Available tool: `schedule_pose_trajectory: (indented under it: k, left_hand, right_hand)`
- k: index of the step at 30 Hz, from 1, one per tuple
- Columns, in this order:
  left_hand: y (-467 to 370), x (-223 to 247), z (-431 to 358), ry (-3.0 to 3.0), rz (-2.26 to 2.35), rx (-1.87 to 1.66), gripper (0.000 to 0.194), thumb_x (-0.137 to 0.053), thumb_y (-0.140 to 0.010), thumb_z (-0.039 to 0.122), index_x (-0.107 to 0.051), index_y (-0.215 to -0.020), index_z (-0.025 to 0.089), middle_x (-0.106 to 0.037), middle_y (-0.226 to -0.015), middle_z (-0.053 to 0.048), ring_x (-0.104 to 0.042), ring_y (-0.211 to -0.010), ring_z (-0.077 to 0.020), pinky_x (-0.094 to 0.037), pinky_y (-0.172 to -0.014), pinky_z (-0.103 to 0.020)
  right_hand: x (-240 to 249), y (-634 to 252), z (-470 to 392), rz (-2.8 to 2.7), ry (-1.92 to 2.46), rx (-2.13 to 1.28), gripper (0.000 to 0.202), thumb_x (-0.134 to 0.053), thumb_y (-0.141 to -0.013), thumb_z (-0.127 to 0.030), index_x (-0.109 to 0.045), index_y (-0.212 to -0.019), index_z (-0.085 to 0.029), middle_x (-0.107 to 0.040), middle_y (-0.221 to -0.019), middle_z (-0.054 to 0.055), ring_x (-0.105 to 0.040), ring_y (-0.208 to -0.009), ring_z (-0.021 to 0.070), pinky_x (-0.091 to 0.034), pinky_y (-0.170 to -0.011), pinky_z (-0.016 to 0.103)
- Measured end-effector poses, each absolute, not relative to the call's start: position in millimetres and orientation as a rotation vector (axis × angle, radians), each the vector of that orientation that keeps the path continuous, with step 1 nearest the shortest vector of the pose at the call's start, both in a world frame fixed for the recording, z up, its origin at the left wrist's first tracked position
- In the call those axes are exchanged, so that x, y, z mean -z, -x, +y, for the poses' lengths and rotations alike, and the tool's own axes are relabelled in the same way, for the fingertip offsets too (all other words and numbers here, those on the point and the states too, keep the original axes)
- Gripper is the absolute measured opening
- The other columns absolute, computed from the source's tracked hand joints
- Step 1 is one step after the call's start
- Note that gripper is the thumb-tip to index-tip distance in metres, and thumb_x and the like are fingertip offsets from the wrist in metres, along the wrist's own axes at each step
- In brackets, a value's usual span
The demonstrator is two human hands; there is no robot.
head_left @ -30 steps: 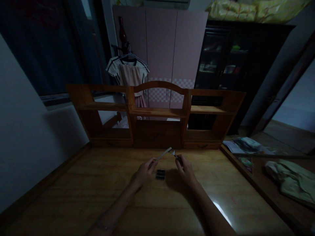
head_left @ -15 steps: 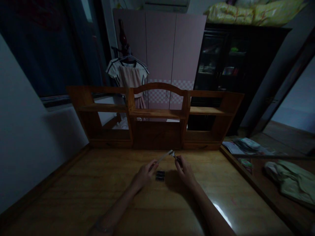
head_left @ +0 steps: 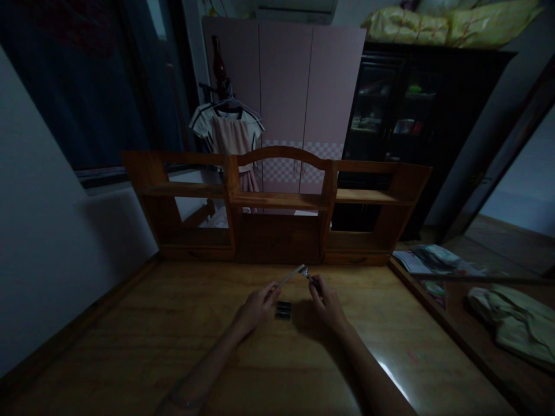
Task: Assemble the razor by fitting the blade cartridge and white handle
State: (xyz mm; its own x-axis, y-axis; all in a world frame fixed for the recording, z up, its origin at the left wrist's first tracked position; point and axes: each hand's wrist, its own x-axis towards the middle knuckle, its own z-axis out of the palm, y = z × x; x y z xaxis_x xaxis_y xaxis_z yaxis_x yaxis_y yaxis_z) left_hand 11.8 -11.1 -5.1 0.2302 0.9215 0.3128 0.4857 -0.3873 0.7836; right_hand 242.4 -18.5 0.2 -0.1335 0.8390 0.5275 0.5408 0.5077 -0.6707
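Note:
My left hand [head_left: 259, 304] is closed around the lower end of a thin, pale stick-like tool [head_left: 289, 277], which slants up to the right. In my right hand [head_left: 326, 300] is a razor [head_left: 306, 273] with a silvery head and a dark handle, its head tilted up to the left. The stick's far tip meets or nearly meets the razor head; the dim light hides whether they touch. Between and below my hands, a small dark case [head_left: 283, 310] with several blackish sections lies flat on the wooden table [head_left: 182, 329].
A wooden shelf unit [head_left: 277, 199] stands along the table's far edge. Right of the table lie papers [head_left: 411, 262] and a pale green cloth [head_left: 511, 320]. Behind are a pink wardrobe [head_left: 284, 86], a dark cabinet [head_left: 425, 133] and hanging clothes [head_left: 229, 136].
The view has shifted very slightly. Both hands keep nearly the same pose, with the stick tip still at the razor head.

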Motion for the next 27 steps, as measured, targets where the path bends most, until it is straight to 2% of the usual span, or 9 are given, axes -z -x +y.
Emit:
schedule_pose_trajectory:
  k: [7, 13, 18, 27]
  left_hand:
    - [-11.7, 1.0, -14.0, -1.97, 1.262, -1.108, 0.034, -0.042, -0.089, 0.043, -0.061, -0.105, 0.02, -0.068, -0.101, -0.005, -0.061, -0.093, -0.0189, -0.043, -0.081, -0.025]
    - [-12.1, 1.6, -11.7, -1.973, 1.282, -1.096, 0.032, -0.04, -0.089, 0.042, -0.061, -0.101, 0.021, -0.068, -0.092, -0.004, -0.062, -0.082, -0.0177, -0.044, -0.075, -0.024]
    - [-11.4, 2.3, -10.0, -1.939, 1.258, -1.182, 0.032, -0.039, -0.09, 0.042, -0.06, -0.101, 0.02, -0.067, -0.093, -0.004, -0.062, -0.086, -0.017, -0.044, -0.075, -0.023]
    - [-10.9, 0.1, -12.7, -1.958, 1.32, -1.09, 0.034, -0.041, -0.088, 0.045, -0.06, -0.104, 0.021, -0.067, -0.098, -0.005, -0.061, -0.091, -0.0193, -0.043, -0.082, -0.026]
  right_hand:
    - [-1.3, -241.4, -20.0, -1.803, 1.15, -0.392, 0.015, -0.038, -0.092, -0.03, -0.049, -0.096, -0.02, -0.056, -0.081, 0.003, -0.053, -0.072, 0.0164, -0.038, -0.063, 0.025]
    - [-1.3, -241.6, -18.9, -1.799, 1.159, -0.381, 0.015, -0.037, -0.092, -0.03, -0.049, -0.096, -0.02, -0.055, -0.079, 0.003, -0.052, -0.07, 0.0161, -0.038, -0.063, 0.026]
    - [-3.0, -240.9, -19.4, -1.8, 1.156, -0.384, 0.015, -0.037, -0.093, -0.03, -0.049, -0.095, -0.02, -0.055, -0.078, 0.002, -0.052, -0.069, 0.016, -0.037, -0.062, 0.025]
    - [-4.9, -241.0, -21.3, -1.794, 1.15, -0.393, 0.015, -0.037, -0.092, -0.029, -0.049, -0.095, -0.02, -0.057, -0.081, 0.004, -0.053, -0.071, 0.0169, -0.04, -0.065, 0.027]
